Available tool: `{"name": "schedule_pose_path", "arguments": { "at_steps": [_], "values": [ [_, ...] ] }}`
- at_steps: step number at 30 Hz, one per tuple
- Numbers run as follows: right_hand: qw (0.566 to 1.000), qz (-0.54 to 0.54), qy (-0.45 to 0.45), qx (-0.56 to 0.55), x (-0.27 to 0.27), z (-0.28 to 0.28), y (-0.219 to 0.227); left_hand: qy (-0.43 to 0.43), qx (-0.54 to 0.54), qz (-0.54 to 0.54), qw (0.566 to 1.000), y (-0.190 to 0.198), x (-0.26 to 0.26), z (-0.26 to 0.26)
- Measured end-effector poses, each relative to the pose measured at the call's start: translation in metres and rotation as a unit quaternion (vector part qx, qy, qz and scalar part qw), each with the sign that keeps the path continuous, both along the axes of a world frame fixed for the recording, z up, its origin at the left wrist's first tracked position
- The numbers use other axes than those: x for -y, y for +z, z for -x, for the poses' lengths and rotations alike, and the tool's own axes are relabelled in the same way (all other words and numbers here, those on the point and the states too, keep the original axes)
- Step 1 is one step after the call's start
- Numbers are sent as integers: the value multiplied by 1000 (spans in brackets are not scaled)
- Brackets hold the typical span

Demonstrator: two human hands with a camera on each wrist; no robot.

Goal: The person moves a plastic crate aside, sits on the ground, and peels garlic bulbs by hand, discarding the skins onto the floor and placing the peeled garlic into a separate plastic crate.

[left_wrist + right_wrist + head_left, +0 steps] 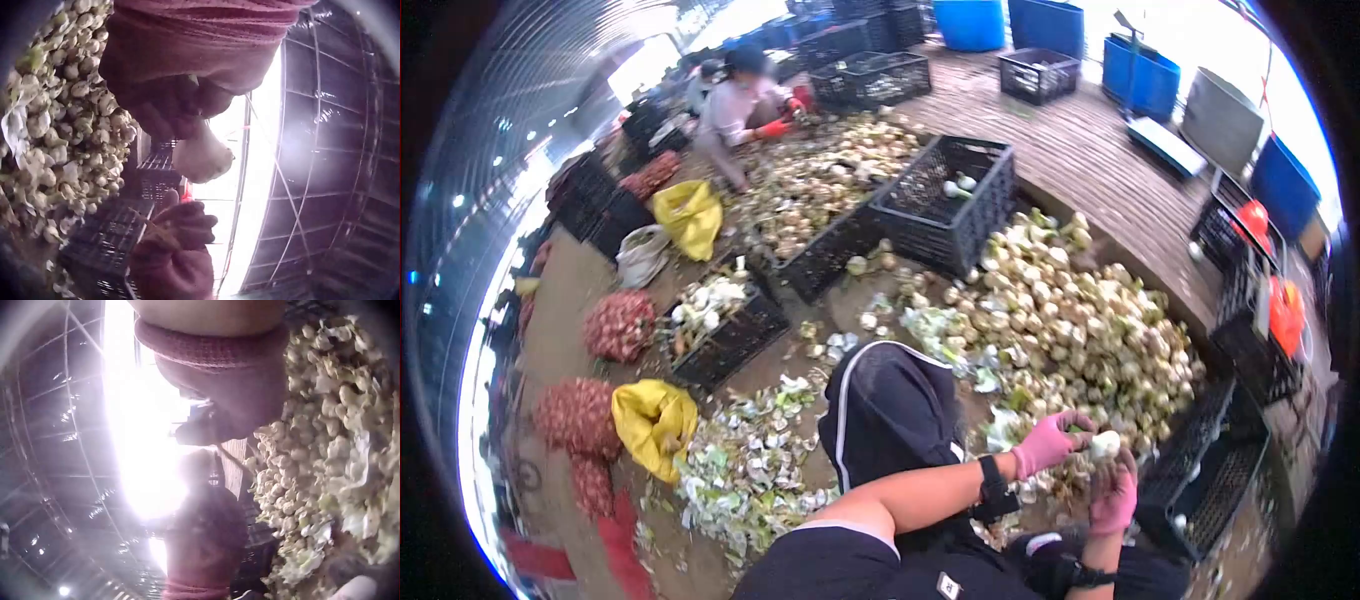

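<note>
My left hand (1050, 445), in a pink glove, pinches the neck of a peeled white onion bulb (1105, 443). In the left wrist view the rounded end of this bulb points down, out of the fingers. Close below it is my right hand (1113, 495), also gloved in pink, with bent fingers toward the bulb. A thin brownish strip (231, 457) sticks out from the right hand's grip; its held end is hidden. Both hands are over the near edge of a big heap of pale bulbs (1060, 320).
Black crates stand on the right (1200, 510) and past my knee (950, 205). Peelings (750, 470) lie left of my leg, near a yellow sack (653, 430) and red net sacks (580, 415). Another person (740, 115) works at a farther heap. Blue barrels (1140, 75) line the back.
</note>
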State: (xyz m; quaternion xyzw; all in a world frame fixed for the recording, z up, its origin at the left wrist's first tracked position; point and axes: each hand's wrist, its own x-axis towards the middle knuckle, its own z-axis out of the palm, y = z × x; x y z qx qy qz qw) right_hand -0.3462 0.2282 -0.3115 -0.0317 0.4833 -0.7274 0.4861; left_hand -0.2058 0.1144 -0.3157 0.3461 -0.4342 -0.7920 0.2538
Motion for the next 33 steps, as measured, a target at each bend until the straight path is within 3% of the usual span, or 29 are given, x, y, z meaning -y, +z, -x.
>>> {"name": "schedule_pose_path", "arguments": {
  "at_steps": [1, 2, 5, 7, 8, 9, 11, 13, 15, 16, 17, 18, 19, 20, 21, 22, 23, 24, 25, 27, 29, 31, 32, 33],
  "values": [
    [998, -26, -39, 29, 1, -5, 13, 29, -61, -63, 996, 2, 4, 0],
    [965, 202, 107, 127, -24, 46, -56, 37, -63, -59, 996, 4, 7, -2],
    [993, 6, 111, 30, -10, 8, 24, 38, -98, -99, 989, 15, 13, -8],
    [990, -75, 105, -55, 4, -26, 58, -14, -6, 119, 993, 19, 14, -9],
    [987, -56, 149, -36, -4, -15, 38, -42, -68, 149, 986, 4, 12, -5],
    [978, -3, 209, 24, -2, -13, 33, -69, -90, 136, 984, 13, 9, -7],
    [985, -3, 149, -93, -2, -18, 26, -14, -125, 66, 990, 5, 0, -2],
    [951, 7, 127, -282, 2, -12, 6, -19, -128, 116, 985, -12, -7, 2],
    [955, 6, 101, -277, 2, -17, 7, -22, -132, 164, 977, -24, -6, 2],
    [886, 22, 97, -454, 2, -16, 4, -53, 0, 372, 927, -26, -3, -1],
    [784, 35, 90, -613, 0, -16, 3, -81, 129, 556, 817, -28, -2, -2],
    [756, 31, 82, -649, 2, -20, 10, -53, 119, 634, 762, -26, 3, -2],
    [753, 8, 92, -652, 1, -20, 12, -103, 47, 377, 919, -26, -3, -5],
    [750, -19, 81, -656, -2, -19, 5, -39, 51, 571, 818, -35, 1, -3],
    [691, -2, 92, -717, 0, -18, 11, -102, 94, 561, 816, -19, 5, -8],
    [693, -18, 81, -717, -2, -20, 13, -123, 112, 567, 807, -20, 7, -9],
    [686, -19, 68, -724, 1, -20, 13, -123, 62, 390, 910, -30, 4, -10],
    [711, -17, 63, -700, 1, -23, 21, -103, 13, 218, 970, -37, 0, -7],
    [757, 1, 78, -649, -1, -18, 14, -58, -88, -73, 992, -2, -3, -5],
    [860, 17, 85, -503, -3, -15, -7, -25, -21, 48, 998, -7, -4, -4],
    [960, 26, 143, -241, -5, -13, 15, 9, -39, 96, 995, 12, -11, -5],
    [985, 56, 160, -33, -6, -9, 22, 21, -46, 149, 988, 5, -16, -2],
    [990, 48, 130, -16, -2, -17, 27, -16, -40, 181, 983, 2, -16, -4],
    [991, 40, 126, -1, -2, -15, 17, -40, 5, 302, 952, -2, -18, -7]
  ]
}}
